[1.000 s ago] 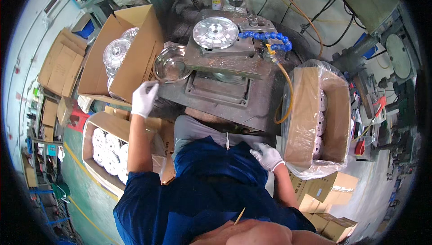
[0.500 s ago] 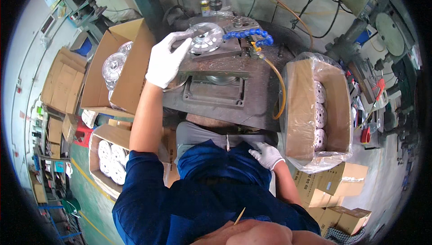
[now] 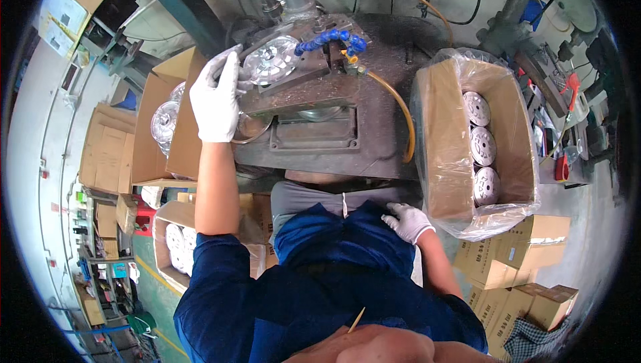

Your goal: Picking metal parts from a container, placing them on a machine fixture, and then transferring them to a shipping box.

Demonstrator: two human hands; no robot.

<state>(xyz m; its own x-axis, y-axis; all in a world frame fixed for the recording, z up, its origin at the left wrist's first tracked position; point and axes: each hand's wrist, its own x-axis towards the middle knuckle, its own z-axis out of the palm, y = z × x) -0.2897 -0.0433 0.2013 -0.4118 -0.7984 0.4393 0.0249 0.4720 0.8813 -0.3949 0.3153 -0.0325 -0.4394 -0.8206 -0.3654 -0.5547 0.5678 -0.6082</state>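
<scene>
A shiny round metal disc (image 3: pixel 270 61) with slots around its centre sits on the metal fixture (image 3: pixel 294 81) of the bench machine. My left hand (image 3: pixel 216 99), in a white glove, is raised just left of the disc's edge. Its fingers and thumb are apart, and no object shows between them; light contact with the rim cannot be ruled out. My right hand (image 3: pixel 408 223), also gloved in white, lies on my right thigh with its fingers extended. A blue segmented hose (image 3: pixel 332 41) reaches over to the disc's right side.
Left of the bench stands an open carton (image 3: pixel 185 126) holding shiny discs. Below it is another carton (image 3: pixel 175 213) of pale discs. To the right, a plastic-lined carton (image 3: pixel 441 149) holds several discs. An orange hose (image 3: pixel 402 109) curves across the bench's right side.
The whole view has shifted, with the bench and disc now farther left. My left hand's fingers have drawn slightly away from the disc's edge. My right hand stays on my thigh.
</scene>
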